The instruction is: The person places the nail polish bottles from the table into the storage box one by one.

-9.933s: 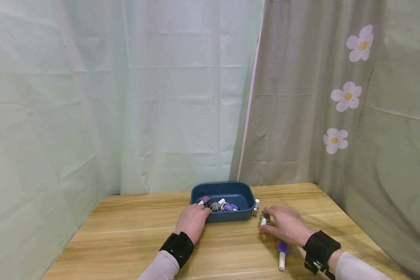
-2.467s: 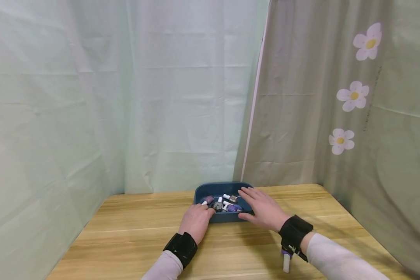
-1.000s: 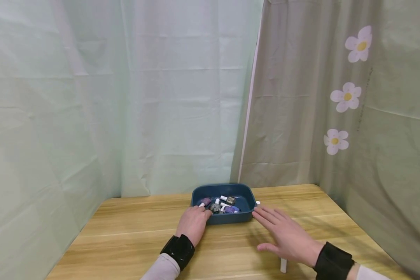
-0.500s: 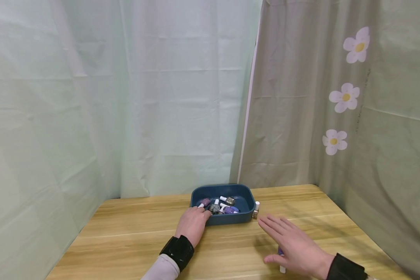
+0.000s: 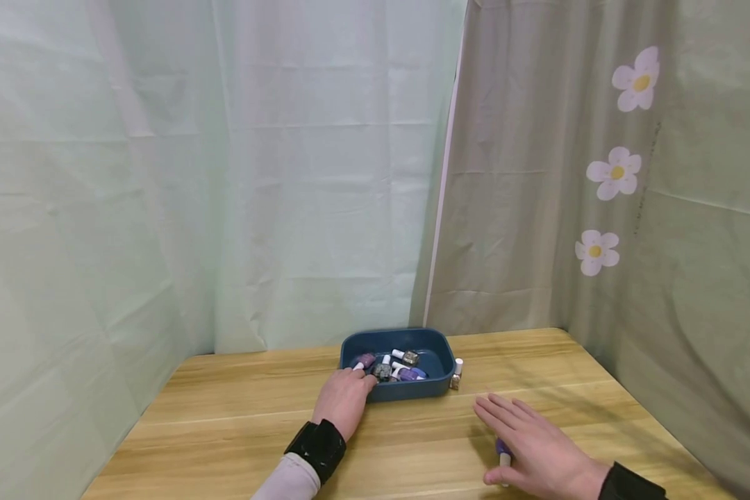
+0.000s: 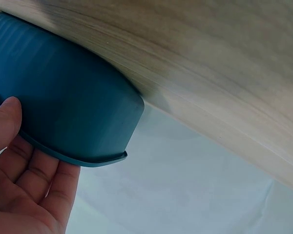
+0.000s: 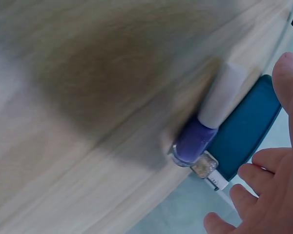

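Observation:
My left hand (image 5: 342, 403) grips the near-left rim of a dark blue plastic bin (image 5: 437, 386). In the left wrist view, its thumb (image 6: 10, 114) lies on the bin's outer wall, with the fingers hooked over the rim. Several nail polish bottles lie in the bin, among them a glittery one (image 5: 410, 358) and a purple one (image 5: 407, 374). My right hand (image 5: 540, 448) hovers, fingers spread and holding nothing, over a purple nail polish bottle (image 7: 191, 142) with a white cap. That bottle lies on the table, partly hidden by the hand in the head view.
Against the bin's right end stands a glittery nail polish bottle (image 5: 455, 375) with a white cap. The wooden table (image 5: 225, 430) ends at pale curtains (image 5: 325, 208) behind and at both sides. Black bands wrap both wrists.
A glittery bottle once by my right hand on the table now lies in the bin. That hand has since drawn back from the bin toward the purple bottle. My left hand stays on the rim.

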